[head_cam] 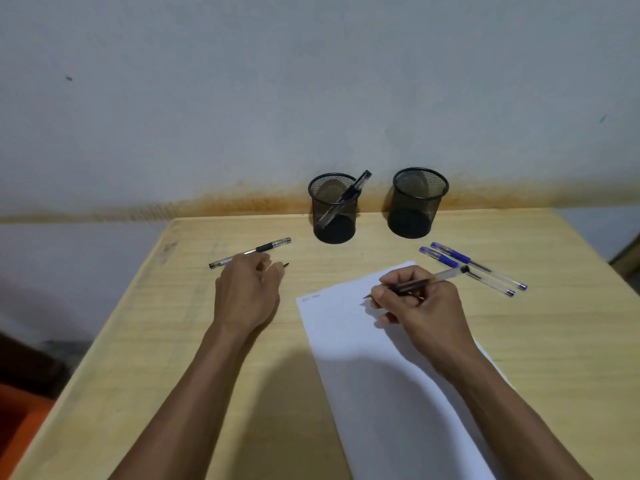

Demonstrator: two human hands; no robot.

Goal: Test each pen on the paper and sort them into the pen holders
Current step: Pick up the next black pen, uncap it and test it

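Our right hand point(420, 306) pinches a clear pen point(420, 283) on the white paper point(367, 368) at lower right, our left hand point(247, 292) curls around a small dark thing we cannot make out, and two black mesh cups point(334, 207) stand at the worktop's point(207, 375) top edge.

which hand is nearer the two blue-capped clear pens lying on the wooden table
Right. The right hand, gripping a pen over the white paper, sits just beside the two blue-capped clear pens. The left hand lies across the paper, far left of them.

One black pen point(341, 202) leans in the left mesh holder point(334, 216); right holder point(417, 206) empty.
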